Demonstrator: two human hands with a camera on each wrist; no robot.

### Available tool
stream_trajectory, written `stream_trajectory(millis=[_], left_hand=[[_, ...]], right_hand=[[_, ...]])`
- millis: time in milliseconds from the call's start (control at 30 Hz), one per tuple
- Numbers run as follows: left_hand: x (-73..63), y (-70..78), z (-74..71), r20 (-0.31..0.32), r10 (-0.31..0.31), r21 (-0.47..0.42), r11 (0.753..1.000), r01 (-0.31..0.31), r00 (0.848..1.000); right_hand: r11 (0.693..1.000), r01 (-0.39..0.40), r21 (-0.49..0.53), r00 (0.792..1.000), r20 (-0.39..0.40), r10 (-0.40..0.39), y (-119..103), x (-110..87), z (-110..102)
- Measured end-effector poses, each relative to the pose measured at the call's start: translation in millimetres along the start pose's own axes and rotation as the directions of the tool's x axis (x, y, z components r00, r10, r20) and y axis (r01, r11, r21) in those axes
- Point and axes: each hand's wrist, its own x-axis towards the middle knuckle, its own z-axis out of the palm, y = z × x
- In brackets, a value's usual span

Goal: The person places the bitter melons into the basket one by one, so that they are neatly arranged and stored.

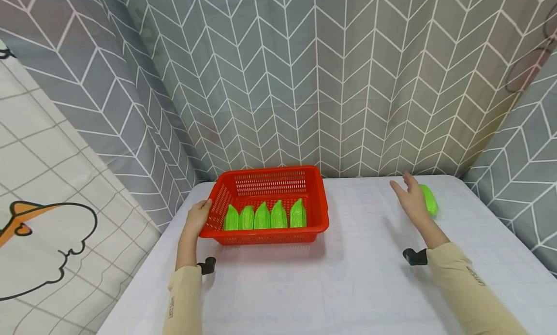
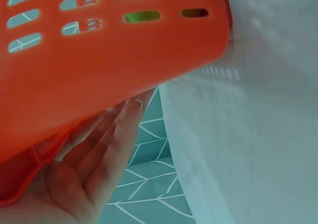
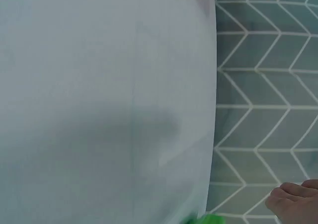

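Note:
My left hand (image 1: pixel 197 216) grips the left rim of a red plastic basket (image 1: pixel 271 236), thumb on top. In the left wrist view, the fingers (image 2: pixel 117 139) reach under the rim beside the slotted wall. Several bright green, ridged pieces with pointed tips, like toy vegetables (image 1: pixel 262 216), stand in a row inside the basket's near side. At the table's right, my right hand (image 1: pixel 411 199) is raised with fingers spread and holds nothing. Another green piece (image 1: pixel 430 200) lies just beyond it, partly covered by the hand in the head view.
A white cloth covers the table (image 1: pixel 361 277). Grey curtains (image 1: pixel 304 83) with white zigzag lines stand behind it and along the sides. At the left hangs a white sheet (image 1: pixel 48 190) with a cartoon drawing. Both sleeves carry small black wrist devices (image 1: pixel 415 256).

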Motion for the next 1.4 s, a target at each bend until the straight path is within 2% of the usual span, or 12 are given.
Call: stream_trajectory(millis=[167, 400, 567, 733, 1067, 1400], left_hand=[[1.1, 3.8, 1.2, -0.001, -0.026, 0.020, 0.999, 0.026, 1.000], [4.6, 8.1, -1.0, -0.010, -0.009, 0.036, 0.999, 0.010, 1.000], [6.3, 7.6, -1.3, -0.015, -0.013, 0.039, 0.999, 0.014, 1.000], [3.4, 6.6, -0.3, -0.005, -0.026, 0.031, 0.999, 0.026, 1.000], [0.1, 3.9, 1.9, -0.010, -0.029, 0.030, 0.999, 0.030, 1.000], [-0.3, 3.4, 2.2, -0.017, -0.022, 0.044, 0.999, 0.023, 1.000]], right_hand=[[0.996, -0.036, -0.078, 0.999, -0.025, 0.034, 15.0, -1.2, -16.7], [0.987, -0.115, -0.116, 0.992, -0.065, 0.108, 39.6, 0.5, -37.1], [0.972, -0.181, -0.153, 0.983, -0.059, 0.173, 54.6, 2.8, -45.9], [0.947, -0.260, -0.189, 0.966, -0.034, 0.258, 64.3, 5.0, -49.6], [0.934, -0.278, -0.226, 0.956, 0.033, 0.292, 75.7, 12.8, -53.7], [0.928, -0.262, -0.265, 0.951, 0.093, 0.296, 81.1, 14.7, -51.8]])
